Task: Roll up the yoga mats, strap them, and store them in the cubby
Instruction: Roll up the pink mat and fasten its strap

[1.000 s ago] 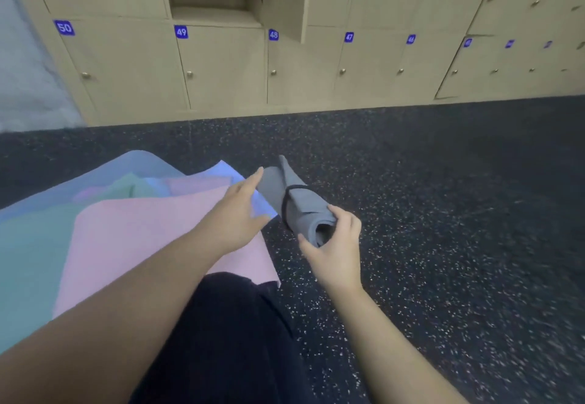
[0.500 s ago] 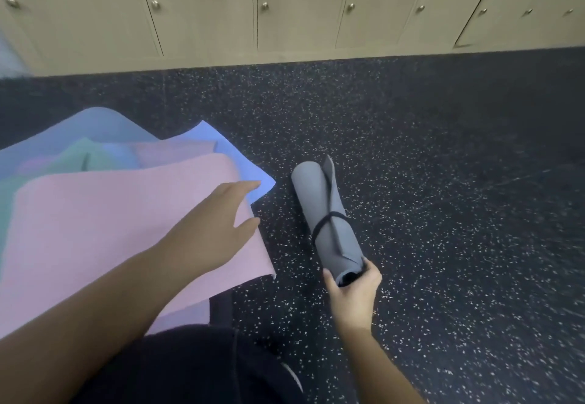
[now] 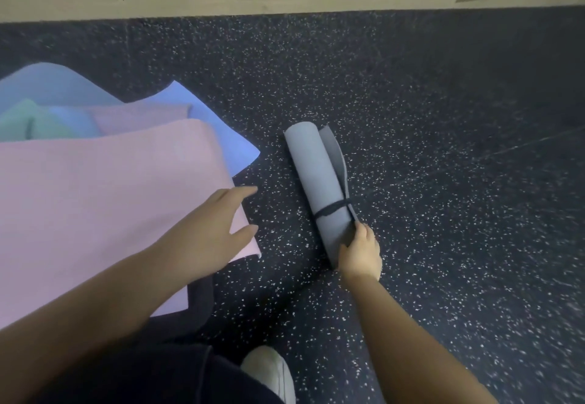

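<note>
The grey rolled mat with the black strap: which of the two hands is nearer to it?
Right. The right hand grips the near end of the grey rolled mat; the left hand lies apart to its left, over the pink mat.

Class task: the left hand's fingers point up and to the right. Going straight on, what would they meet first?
Probably bare speckled floor; the left hand seems aimed toward the rolled grey mat's far end, depth unclear.

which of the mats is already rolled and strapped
The grey foam yoga mat on the speckled floor, rolled with a dark strap round it and held by the right hand; the pink, blue and green mats lie flat.
</note>
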Demonstrator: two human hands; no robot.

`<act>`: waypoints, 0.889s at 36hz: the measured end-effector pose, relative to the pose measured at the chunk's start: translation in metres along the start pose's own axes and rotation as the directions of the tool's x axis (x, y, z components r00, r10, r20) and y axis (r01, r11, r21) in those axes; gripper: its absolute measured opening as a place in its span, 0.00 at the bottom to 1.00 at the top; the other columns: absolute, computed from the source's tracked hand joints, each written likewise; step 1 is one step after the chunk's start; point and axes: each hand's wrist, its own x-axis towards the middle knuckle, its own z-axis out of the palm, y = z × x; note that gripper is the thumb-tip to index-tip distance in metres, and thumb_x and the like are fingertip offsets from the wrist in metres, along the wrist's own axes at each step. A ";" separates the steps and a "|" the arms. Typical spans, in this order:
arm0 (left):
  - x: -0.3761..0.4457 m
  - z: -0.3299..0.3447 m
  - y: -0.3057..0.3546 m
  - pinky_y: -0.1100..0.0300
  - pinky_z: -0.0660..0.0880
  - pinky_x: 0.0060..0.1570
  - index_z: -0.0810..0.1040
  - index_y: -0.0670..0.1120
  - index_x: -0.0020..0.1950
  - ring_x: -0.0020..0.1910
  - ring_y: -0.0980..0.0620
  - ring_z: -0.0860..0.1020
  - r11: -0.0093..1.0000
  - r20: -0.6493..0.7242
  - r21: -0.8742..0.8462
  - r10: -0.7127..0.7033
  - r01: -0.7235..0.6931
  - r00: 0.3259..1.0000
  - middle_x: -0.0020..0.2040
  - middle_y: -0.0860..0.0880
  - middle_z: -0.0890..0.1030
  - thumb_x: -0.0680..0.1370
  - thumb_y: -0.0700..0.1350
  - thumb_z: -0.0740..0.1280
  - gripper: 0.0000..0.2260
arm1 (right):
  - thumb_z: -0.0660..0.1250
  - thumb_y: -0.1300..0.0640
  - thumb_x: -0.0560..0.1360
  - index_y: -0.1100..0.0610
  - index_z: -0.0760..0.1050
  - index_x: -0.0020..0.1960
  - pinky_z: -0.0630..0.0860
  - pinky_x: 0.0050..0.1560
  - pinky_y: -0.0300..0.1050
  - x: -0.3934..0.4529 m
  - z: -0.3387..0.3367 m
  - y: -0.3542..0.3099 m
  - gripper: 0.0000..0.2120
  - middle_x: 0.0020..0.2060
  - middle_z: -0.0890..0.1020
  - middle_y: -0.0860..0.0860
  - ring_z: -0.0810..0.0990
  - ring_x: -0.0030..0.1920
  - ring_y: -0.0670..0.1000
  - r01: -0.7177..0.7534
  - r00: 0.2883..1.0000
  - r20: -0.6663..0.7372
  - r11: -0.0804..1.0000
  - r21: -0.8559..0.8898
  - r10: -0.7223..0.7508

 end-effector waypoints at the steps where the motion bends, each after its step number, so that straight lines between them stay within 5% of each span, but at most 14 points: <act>1: 0.001 0.002 0.000 0.64 0.62 0.56 0.56 0.58 0.77 0.56 0.60 0.70 1.000 0.005 0.001 0.002 -0.002 1.000 0.74 0.56 0.62 0.81 0.51 0.61 0.26 | 0.59 0.58 0.80 0.53 0.54 0.78 0.61 0.72 0.57 0.001 -0.001 0.000 0.29 0.76 0.59 0.49 0.58 0.75 0.54 -0.004 1.000 0.011 1.000 -0.021 0.004; 8: 0.004 0.009 -0.006 0.65 0.61 0.56 0.56 0.58 0.76 0.56 0.62 0.66 1.000 0.025 -0.001 0.019 -0.019 1.000 0.74 0.57 0.61 0.81 0.51 0.61 0.25 | 0.60 0.58 0.77 0.57 0.55 0.76 0.51 0.75 0.61 0.010 -0.007 -0.014 0.29 0.78 0.53 0.51 0.47 0.78 0.55 0.082 0.996 0.043 0.971 -0.223 -0.075; 21: 0.004 0.014 -0.029 0.62 0.63 0.61 0.57 0.55 0.77 0.63 0.55 0.70 0.998 -0.034 -0.043 -0.051 0.049 0.998 0.75 0.54 0.60 0.81 0.49 0.61 0.25 | 0.62 0.58 0.76 0.57 0.51 0.77 0.43 0.76 0.59 -0.027 0.014 -0.056 0.33 0.79 0.49 0.54 0.42 0.78 0.55 0.302 0.953 0.079 0.934 -0.191 -0.292; 32: -0.014 0.019 -0.106 0.58 0.62 0.68 0.59 0.48 0.77 0.72 0.51 0.64 0.964 -0.245 -0.157 -0.248 0.214 0.938 0.75 0.50 0.61 0.81 0.44 0.61 0.25 | 0.58 0.61 0.78 0.53 0.54 0.76 0.40 0.75 0.58 -0.082 0.054 -0.134 0.29 0.78 0.49 0.51 0.42 0.78 0.54 0.669 0.732 0.260 0.736 -0.101 -0.630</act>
